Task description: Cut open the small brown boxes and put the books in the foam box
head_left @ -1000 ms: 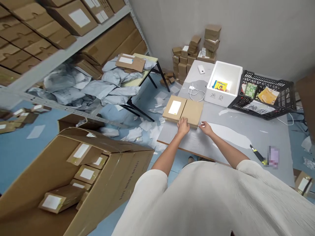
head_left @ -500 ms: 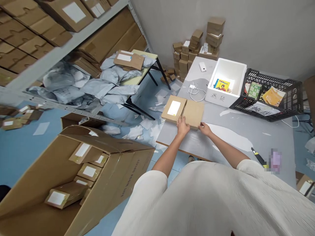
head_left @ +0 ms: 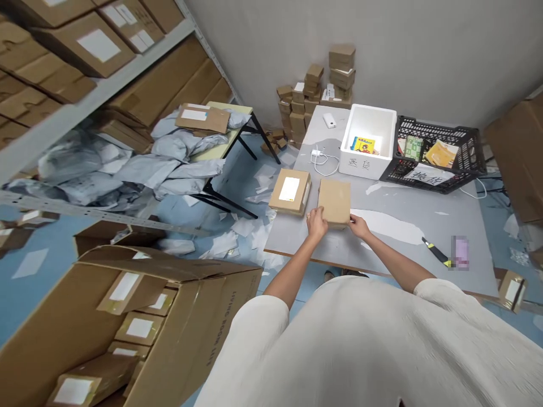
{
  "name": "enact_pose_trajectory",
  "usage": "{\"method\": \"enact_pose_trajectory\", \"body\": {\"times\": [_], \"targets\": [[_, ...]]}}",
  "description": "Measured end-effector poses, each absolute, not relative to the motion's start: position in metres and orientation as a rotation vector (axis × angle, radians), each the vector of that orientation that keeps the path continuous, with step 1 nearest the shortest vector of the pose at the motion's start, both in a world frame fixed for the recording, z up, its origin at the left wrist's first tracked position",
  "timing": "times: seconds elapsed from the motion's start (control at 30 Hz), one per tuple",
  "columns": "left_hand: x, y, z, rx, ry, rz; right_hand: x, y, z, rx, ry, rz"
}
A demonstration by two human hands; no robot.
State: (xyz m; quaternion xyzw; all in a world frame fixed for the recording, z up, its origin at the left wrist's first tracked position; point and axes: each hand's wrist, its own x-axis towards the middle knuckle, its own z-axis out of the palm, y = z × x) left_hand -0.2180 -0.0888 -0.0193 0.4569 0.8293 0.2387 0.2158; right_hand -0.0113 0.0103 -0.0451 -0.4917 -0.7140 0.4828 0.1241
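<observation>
A plain brown cardboard box (head_left: pixel 335 200) without a label on its top lies near the front edge of the grey table (head_left: pixel 382 249). My left hand (head_left: pixel 317 223) grips its front left corner, fingers bent against the cardboard. At the front right corner, my right hand (head_left: pixel 359 226) holds the box with fingers closed on its side. To the left, separated by a narrow gap, sits a second brown box (head_left: pixel 291 191) with a white label on top.
Further back stand a white foam box (head_left: pixel 367 135) and a black crate (head_left: pixel 439 155) holding packets. A cutter knife (head_left: pixel 436 252) lies on the right. Left of the table, a large carton (head_left: pixel 229 316) contains labelled boxes. A white cable (head_left: pixel 324 164) lies behind the boxes.
Both hands have drawn the plain box to the right, away from the labelled box, opening a gap between them. The camera view has shifted.
</observation>
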Motion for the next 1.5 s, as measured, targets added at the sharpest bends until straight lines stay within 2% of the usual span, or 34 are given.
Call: {"method": "enact_pose_trajectory", "body": {"times": [0.7, 1.07, 1.3, 1.5], "targets": [[-0.043, -0.071, -0.018, 1.537, 1.924, 0.532, 0.181, -0.053, -0.02, -1.844, -1.718, 1.077], [0.022, -0.039, -0.014, 1.534, 1.936, 0.391, 0.248, -0.027, -0.026, -1.872, -1.658, 1.144], [0.029, -0.04, -0.018, 1.478, 2.05, 0.334, 0.268, 0.0, -0.047, -1.774, -1.732, 1.292], [0.037, -0.044, -0.019, 1.473, 2.113, 0.342, 0.276, 0.045, -0.053, -1.647, -1.908, 1.239]]}}
